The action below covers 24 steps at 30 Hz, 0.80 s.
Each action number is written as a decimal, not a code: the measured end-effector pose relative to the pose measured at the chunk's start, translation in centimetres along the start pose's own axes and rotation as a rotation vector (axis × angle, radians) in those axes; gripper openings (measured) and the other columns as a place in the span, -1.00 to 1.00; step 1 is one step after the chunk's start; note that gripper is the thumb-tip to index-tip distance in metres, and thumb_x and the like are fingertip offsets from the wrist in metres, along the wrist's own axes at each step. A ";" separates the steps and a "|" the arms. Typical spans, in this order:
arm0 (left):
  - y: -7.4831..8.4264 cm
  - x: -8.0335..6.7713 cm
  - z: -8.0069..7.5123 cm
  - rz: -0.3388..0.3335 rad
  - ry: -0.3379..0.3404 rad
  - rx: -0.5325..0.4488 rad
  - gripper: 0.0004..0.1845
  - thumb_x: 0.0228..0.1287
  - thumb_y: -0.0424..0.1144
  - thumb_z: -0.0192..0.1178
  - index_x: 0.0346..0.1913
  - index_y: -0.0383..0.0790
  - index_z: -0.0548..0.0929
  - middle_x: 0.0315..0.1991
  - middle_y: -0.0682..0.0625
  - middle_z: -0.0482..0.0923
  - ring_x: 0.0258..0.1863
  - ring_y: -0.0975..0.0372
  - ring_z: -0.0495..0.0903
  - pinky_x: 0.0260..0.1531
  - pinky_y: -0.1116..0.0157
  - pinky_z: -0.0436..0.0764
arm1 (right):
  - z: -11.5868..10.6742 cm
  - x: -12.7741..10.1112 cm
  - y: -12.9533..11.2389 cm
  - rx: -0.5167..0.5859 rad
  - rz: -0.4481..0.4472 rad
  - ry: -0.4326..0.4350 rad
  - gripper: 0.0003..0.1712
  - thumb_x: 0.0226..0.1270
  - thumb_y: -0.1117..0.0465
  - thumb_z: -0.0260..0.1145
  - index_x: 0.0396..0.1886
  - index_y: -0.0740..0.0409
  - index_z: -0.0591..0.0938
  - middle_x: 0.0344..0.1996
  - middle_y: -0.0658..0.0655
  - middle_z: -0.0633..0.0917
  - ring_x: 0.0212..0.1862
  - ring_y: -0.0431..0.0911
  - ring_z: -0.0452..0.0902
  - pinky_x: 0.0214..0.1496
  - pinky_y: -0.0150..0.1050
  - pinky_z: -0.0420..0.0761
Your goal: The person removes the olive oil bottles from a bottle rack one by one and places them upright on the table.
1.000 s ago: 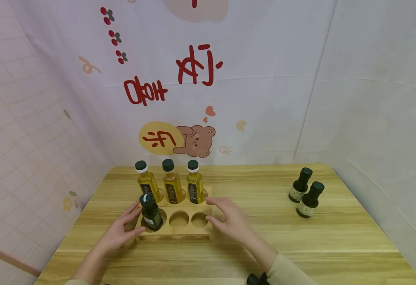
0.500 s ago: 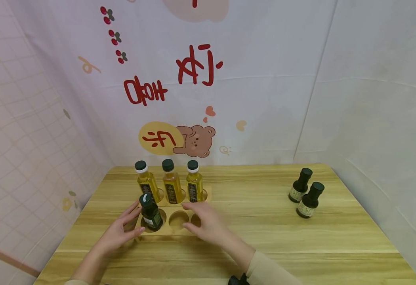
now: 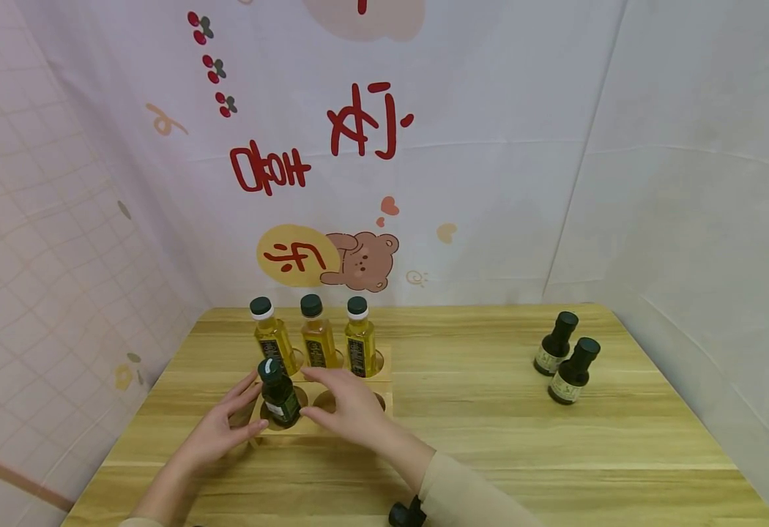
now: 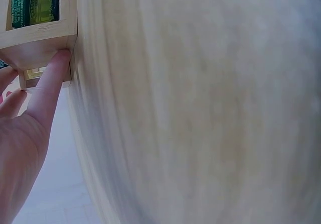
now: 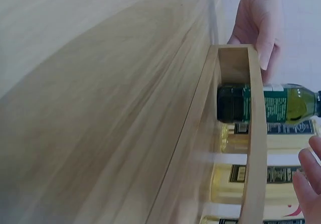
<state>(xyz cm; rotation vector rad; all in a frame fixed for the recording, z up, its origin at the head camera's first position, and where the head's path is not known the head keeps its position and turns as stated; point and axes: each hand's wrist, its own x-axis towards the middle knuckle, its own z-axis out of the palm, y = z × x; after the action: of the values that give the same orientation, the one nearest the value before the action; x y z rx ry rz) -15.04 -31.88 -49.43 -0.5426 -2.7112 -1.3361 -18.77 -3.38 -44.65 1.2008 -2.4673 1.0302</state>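
A two-tier wooden rack with round holes stands on the table. A dark green bottle with a green cap sits in the left front hole, slightly tilted. My left hand rests against the rack's left end, thumb at the front and fingers farther back; the left wrist view shows the straight thumb touching the wood. My right hand is over the front row, thumb and index finger spread, fingertips close to the green bottle's right side. It holds nothing and partly hides the other front holes.
Three yellow oil bottles with dark green caps fill the back row. Two dark sauce bottles stand at the right rear of the wooden table. A printed white cloth hangs behind and at both sides.
My right hand has moved left along the rack, from its right end to beside the green bottle. The left hand, rack and bottles have stayed put.
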 end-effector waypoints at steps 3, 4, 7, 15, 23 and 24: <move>0.1 0.0 0.0 -0.002 -0.001 -0.005 -0.27 0.28 -0.26 0.36 0.41 -0.50 0.32 0.51 -0.34 0.00 0.40 -0.38 0.01 0.03 -0.27 0.41 | 0.3 0.7 -0.4 0.022 0.010 0.004 -0.31 0.33 -0.03 0.40 0.40 0.04 0.46 0.19 -0.05 0.62 0.21 -0.16 0.50 0.21 -0.24 0.47; 0.1 -0.1 0.0 -0.003 -0.001 -0.008 -0.28 0.28 -0.26 0.36 0.41 -0.50 0.32 0.51 -0.34 0.00 0.40 -0.38 0.01 0.03 -0.29 0.39 | 0.4 0.9 -0.5 0.026 0.010 0.007 -0.31 0.34 -0.03 0.40 0.41 0.03 0.46 0.19 -0.05 0.62 0.20 -0.17 0.51 0.20 -0.24 0.47; 0.2 -0.1 -0.1 -0.003 0.003 -0.012 -0.28 0.28 -0.27 0.36 0.40 -0.50 0.33 0.51 -0.34 0.01 0.40 -0.39 0.00 0.06 -0.33 0.33 | 0.7 1.7 -1.0 0.043 0.022 0.007 -0.28 0.33 -0.05 0.40 0.43 0.02 0.43 0.23 -0.04 0.59 0.21 -0.16 0.50 0.20 -0.23 0.47; 0.3 -0.1 -0.1 0.001 -0.009 -0.031 -0.29 0.29 -0.28 0.34 0.41 -0.50 0.31 0.51 -0.35 -0.01 0.41 -0.38 -0.03 0.04 -0.31 0.38 | 1.5 3.2 -1.5 0.104 0.062 -0.011 -0.25 0.33 -0.05 0.40 0.45 0.01 0.40 0.27 -0.04 0.55 0.28 -0.17 0.44 0.27 -0.21 0.41; 0.3 0.0 -0.1 0.014 -0.009 -0.020 -0.29 0.30 -0.28 0.34 0.42 -0.49 0.32 0.50 -0.37 0.00 0.40 -0.37 -0.01 0.02 -0.28 0.40 | 2.3 4.2 -1.7 0.180 0.061 -0.008 -0.27 0.34 -0.01 0.39 0.45 0.04 0.40 0.19 -0.03 0.61 0.17 -0.20 0.53 0.17 -0.29 0.48; 0.3 0.0 -0.1 0.017 -0.009 -0.017 -0.29 0.30 -0.28 0.34 0.42 -0.49 0.32 0.50 -0.37 0.00 0.40 -0.38 -0.01 0.02 -0.28 0.40 | 2.4 4.2 -1.7 0.193 0.069 -0.010 -0.26 0.35 -0.02 0.39 0.45 0.04 0.39 0.19 -0.04 0.61 0.16 -0.20 0.53 0.15 -0.30 0.49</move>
<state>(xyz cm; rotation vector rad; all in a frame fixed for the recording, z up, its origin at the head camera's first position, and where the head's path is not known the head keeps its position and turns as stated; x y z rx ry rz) -14.96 -31.83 -49.16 -0.5728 -2.6982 -1.3572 -19.96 -8.26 -43.60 1.1833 -2.4785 1.3094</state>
